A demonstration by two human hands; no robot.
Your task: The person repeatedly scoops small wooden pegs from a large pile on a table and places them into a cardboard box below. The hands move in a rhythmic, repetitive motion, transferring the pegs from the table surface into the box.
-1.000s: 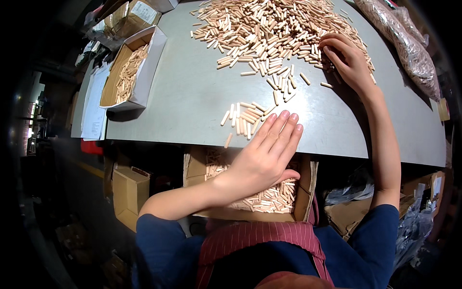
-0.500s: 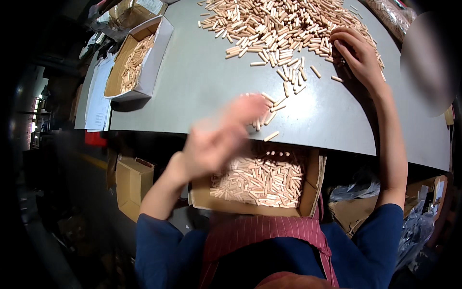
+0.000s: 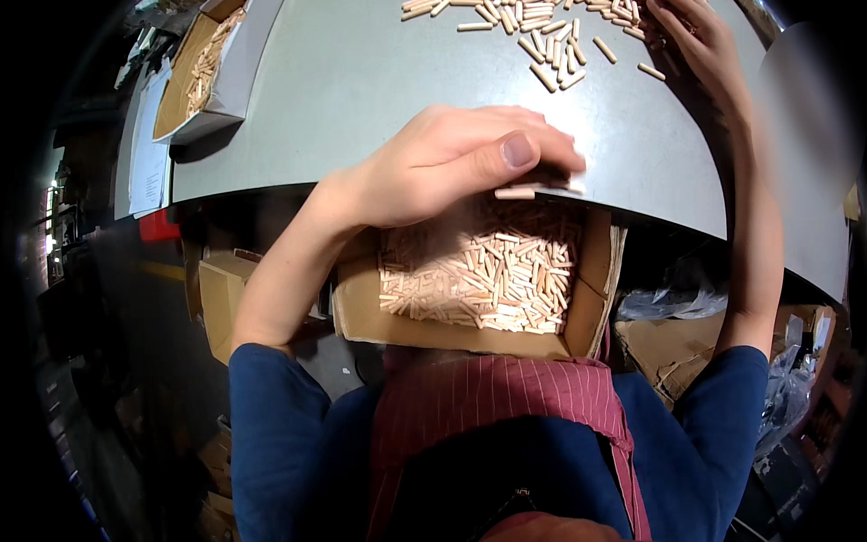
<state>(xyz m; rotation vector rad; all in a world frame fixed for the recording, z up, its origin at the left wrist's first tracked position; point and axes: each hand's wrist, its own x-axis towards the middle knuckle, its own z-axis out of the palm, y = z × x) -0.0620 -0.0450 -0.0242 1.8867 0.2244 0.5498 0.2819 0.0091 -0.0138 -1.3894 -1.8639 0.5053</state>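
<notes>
My left hand (image 3: 452,161) is cupped at the near edge of the grey table (image 3: 348,86), palm down, fingers stretched and bent slightly. A short wooden dowel (image 3: 515,193) shows at the edge beneath its thumb; whatever else lies under the palm is hidden. Directly below the edge, against my apron, sits an open cardboard box (image 3: 452,338) holding many dowels (image 3: 515,280). At the upper right my right hand (image 3: 709,45) rests beside the spread of loose dowels (image 3: 551,41), thumb and fingers apart, its fingertips partly cut off by the frame.
A white-sided carton (image 3: 237,72) with more dowels stands at the table's left, beside papers (image 3: 150,144). Below on the left is another cardboard box (image 3: 224,294). Clear plastic bags (image 3: 673,304) and cardboard lie under the table at the right. A blurred pale round shape (image 3: 808,117) is at the far right.
My left hand has moved right and toward me to the table edge, and the dowels near the edge have shifted with it. My right hand stays by the pile. The whole view has tilted down.
</notes>
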